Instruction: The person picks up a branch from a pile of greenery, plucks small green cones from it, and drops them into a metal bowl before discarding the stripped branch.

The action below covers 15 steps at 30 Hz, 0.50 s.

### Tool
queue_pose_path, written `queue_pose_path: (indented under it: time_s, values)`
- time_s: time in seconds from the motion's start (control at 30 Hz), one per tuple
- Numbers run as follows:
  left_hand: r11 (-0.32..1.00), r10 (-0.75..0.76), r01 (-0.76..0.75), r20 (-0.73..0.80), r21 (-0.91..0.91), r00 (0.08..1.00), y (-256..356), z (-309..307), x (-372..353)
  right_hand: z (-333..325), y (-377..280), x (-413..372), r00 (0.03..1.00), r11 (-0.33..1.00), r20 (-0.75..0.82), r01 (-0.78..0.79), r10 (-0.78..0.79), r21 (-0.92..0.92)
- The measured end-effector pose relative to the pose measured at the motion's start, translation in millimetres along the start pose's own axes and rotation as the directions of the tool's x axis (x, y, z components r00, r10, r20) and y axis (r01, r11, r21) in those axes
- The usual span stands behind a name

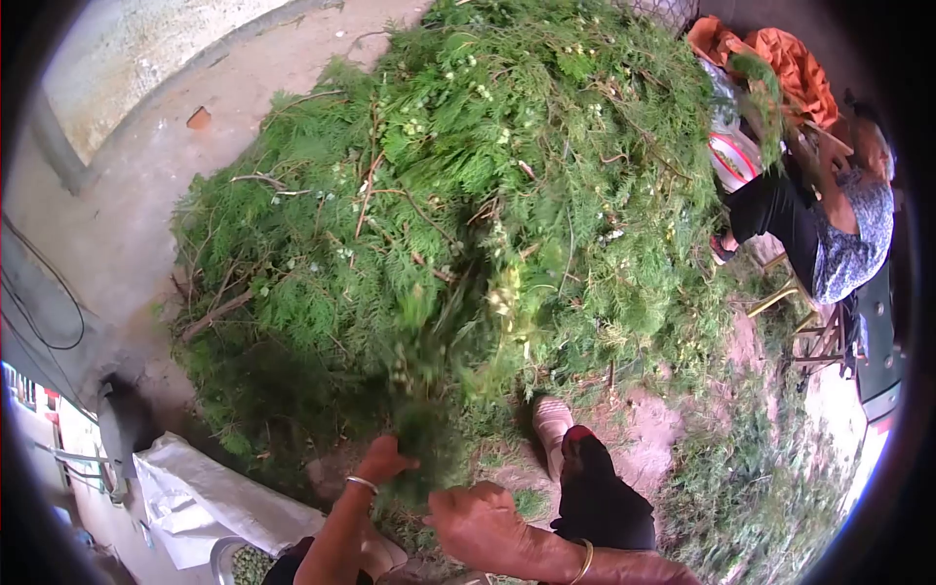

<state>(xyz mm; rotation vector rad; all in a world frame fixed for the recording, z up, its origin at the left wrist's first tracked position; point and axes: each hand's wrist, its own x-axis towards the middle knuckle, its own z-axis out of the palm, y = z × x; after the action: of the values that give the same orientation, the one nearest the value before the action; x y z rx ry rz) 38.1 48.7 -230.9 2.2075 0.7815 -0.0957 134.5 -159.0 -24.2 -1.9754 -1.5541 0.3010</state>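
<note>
My left hand [386, 458], with a silver bracelet at the wrist, is closed around a leafy green branch [429, 439] that is smeared by motion. Close by on the right is my right hand [478, 519], a gold bangle on its wrist. Its fingers are curled together, and whatever they pinch is too small or hidden to make out. In front of both hands rises a large pile of cut evergreen branches [546, 195], with pale small cones scattered among the flat green sprays.
A bowl of small green cones [252, 565] stands at lower left beside a white sack [210, 497]. My shoe [554, 426] rests at the pile's edge. At right a co-worker [848, 229] sits near orange cloth [790, 73]. Loose sprigs [751, 487] litter the ground.
</note>
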Motion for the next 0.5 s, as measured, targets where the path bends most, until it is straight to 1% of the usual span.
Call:
queue_pose_path:
  time_s: [0.07, 0.1, 0.13, 0.17, 0.2, 0.23, 0.27, 0.3, 0.33, 0.4, 0.43, 0.5]
  values:
    - [0.954, 0.027, -0.099, 0.25, 0.282, 0.968, 4, -23, 0, -3, -3, 2, 0.998, 0.999, 0.049, 0.028, -0.027, -0.033]
    - [0.953, 0.155, -0.2, 0.199, 0.229, 0.968, 14, -32, 11, 2, -5, -1, 0.998, 0.999, 0.055, 0.021, -0.02, -0.028]
    - [0.937, 0.28, -0.302, 0.141, 0.177, 0.95, 42, -48, 28, 8, -7, -7, 0.999, 0.999, 0.022, 0.028, -0.027, -0.026]
    - [0.954, 0.262, -0.268, 0.064, 0.133, 0.963, 77, -63, 45, 13, -7, -10, 0.999, 0.999, -0.012, 0.032, -0.032, -0.027]
    - [0.967, 0.243, -0.241, -0.014, 0.087, 0.97, 119, -79, 66, 13, -7, -9, 1.0, 0.999, -0.009, 0.02, -0.02, -0.033]
    - [0.896, 0.427, -0.378, -0.217, 0.232, 0.878, 120, -71, 104, 11, -7, -6, 1.0, 1.0, -0.021, 0.005, -0.005, 0.011]
    - [0.863, 0.499, -0.443, -0.283, 0.243, 0.819, 158, -86, 124, 10, -7, -3, 0.999, 0.998, -0.029, -0.012, 0.013, 0.056]
    - [0.824, 0.566, -0.496, -0.355, 0.276, 0.744, 185, -95, 148, 11, -6, 2, 0.996, 0.995, -0.078, -0.042, 0.049, 0.095]
    - [0.781, 0.624, -0.539, -0.427, 0.316, 0.654, 206, -102, 172, 10, -3, 4, 0.996, 0.995, -0.072, -0.049, 0.055, 0.086]
    - [0.781, 0.622, -0.529, -0.499, 0.333, 0.604, 240, -111, 213, 8, 5, 9, 0.996, 0.994, 0.008, -0.084, 0.083, 0.075]
    - [0.78, 0.622, -0.531, -0.498, 0.33, 0.605, 252, -114, 227, 10, 18, 10, 0.996, 0.993, 0.009, -0.087, 0.087, 0.074]
    - [0.813, 0.582, -0.421, -0.529, 0.403, 0.617, 273, -123, 248, 8, 25, 17, 0.996, 0.993, -0.001, -0.089, 0.089, 0.073]
